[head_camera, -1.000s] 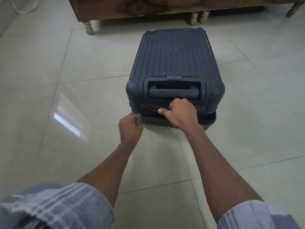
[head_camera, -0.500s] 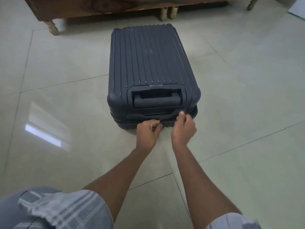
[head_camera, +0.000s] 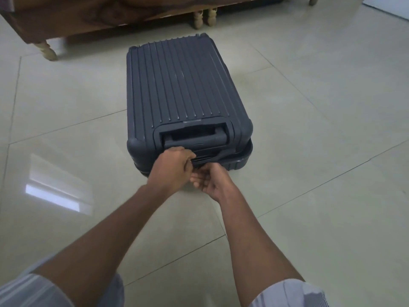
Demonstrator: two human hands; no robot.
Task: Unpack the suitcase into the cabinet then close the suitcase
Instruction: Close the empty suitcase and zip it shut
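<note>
head view looks down at a dark ribbed suitcase (head_camera: 183, 89) lying flat on the floor (head_camera: 309, 129), its handle end nearest the person. the left hand (head_camera: 171, 166) has its fingers curled at the seam on the near edge, seemingly pinching a zipper pull, though the pull itself is too small to make out. the right hand (head_camera: 211, 181) sits just beside and touching it, palm turned up, fingers loosely bent near the same spot; i cannot tell whether it has hold of anything.

the two shell halves do not sit flush at the near right corner, where a gap shows, so the case looks partly unzipped. the shell looks hard and stiff, with ridges that should give some grip, and it will probably slide easily on this surface. its weight cannot be judged. the recessed handle (head_camera: 194, 138) would be the firm place to hold while the zipper is worked.

the floor is pale, glossy tile with a window reflection at near left. a wooden piece of furniture (head_camera: 88, 14) on turned legs stands at the far side. no cabinet is plainly identifiable.
</note>
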